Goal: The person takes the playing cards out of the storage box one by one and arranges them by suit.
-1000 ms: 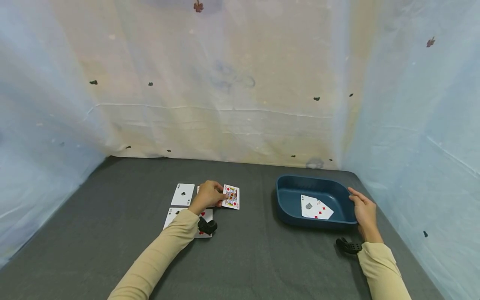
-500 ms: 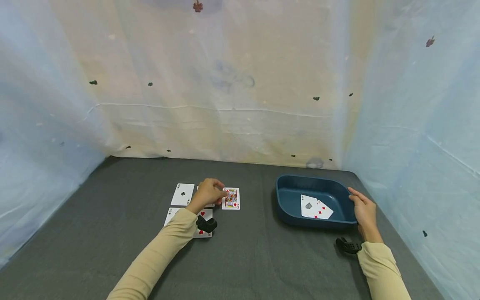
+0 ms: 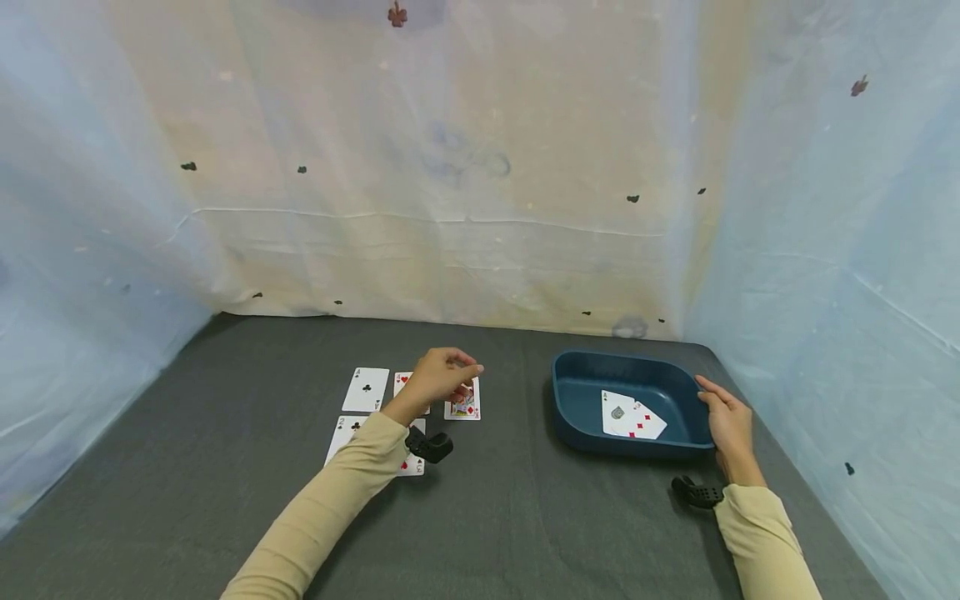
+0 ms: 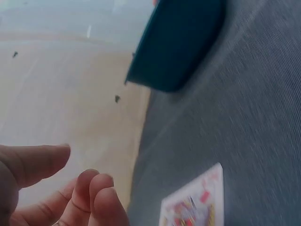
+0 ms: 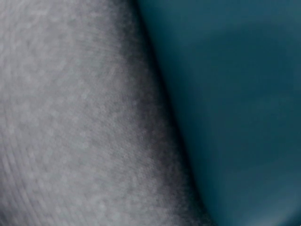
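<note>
My left hand [image 3: 435,377] is raised just above a face card of diamonds [image 3: 467,410] that lies flat on the cloth. In the left wrist view, the thumb and fingers [image 4: 106,202] are apart with nothing between them. The same face card [image 4: 207,202] lies below them, partly out of frame. My right hand [image 3: 731,429] grips the right rim of a dark blue rectangular tub [image 3: 573,429]. Inside the tub, an ace of spades [image 3: 617,414] overlaps a diamonds card [image 3: 651,422]. The right wrist view shows only the tub's wall [image 5: 235,108] and cloth.
Left of the face card lie an ace of clubs [image 3: 365,390], a hearts card [image 3: 401,381], a clubs card [image 3: 342,431] and another red card [image 3: 417,465], some partly behind the left arm. A grey cloth [image 3: 510,508] covers the table; fabric walls [image 3: 465,267] enclose it.
The left hand let go of the face card, which now lies straighter on the cloth. Then that hand rose and moved to the right, over the card. The right hand and tub stay put.
</note>
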`<move>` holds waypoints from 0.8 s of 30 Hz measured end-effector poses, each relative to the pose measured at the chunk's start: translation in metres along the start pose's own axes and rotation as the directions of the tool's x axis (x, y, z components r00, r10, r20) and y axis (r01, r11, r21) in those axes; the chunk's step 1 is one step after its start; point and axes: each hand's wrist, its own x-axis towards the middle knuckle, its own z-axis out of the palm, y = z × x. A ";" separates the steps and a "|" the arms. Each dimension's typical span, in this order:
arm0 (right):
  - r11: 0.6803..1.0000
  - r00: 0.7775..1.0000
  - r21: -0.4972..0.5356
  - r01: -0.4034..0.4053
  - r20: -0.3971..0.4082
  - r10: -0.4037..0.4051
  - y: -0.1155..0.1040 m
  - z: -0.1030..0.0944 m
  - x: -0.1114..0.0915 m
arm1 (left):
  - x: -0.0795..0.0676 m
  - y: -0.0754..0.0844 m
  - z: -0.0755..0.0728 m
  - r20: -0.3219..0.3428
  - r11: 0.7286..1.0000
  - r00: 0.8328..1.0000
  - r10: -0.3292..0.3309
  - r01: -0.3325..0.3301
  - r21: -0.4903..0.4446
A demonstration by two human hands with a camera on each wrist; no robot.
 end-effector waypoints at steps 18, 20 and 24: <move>1.000 1.000 0.009 -0.003 -0.009 0.003 0.000 -0.001 -0.001 | 0.008 0.047 0.048 0.142 0.992 0.982 0.121 -0.114 -0.056; 1.000 1.000 0.004 -0.001 -0.011 0.001 0.000 0.000 -0.001 | 0.010 0.052 0.055 0.153 0.991 0.979 0.134 -0.129 -0.045; 1.000 1.000 0.004 0.008 -0.006 -0.008 0.000 0.000 -0.001 | 0.013 0.059 0.069 0.168 0.989 0.975 0.147 -0.143 -0.032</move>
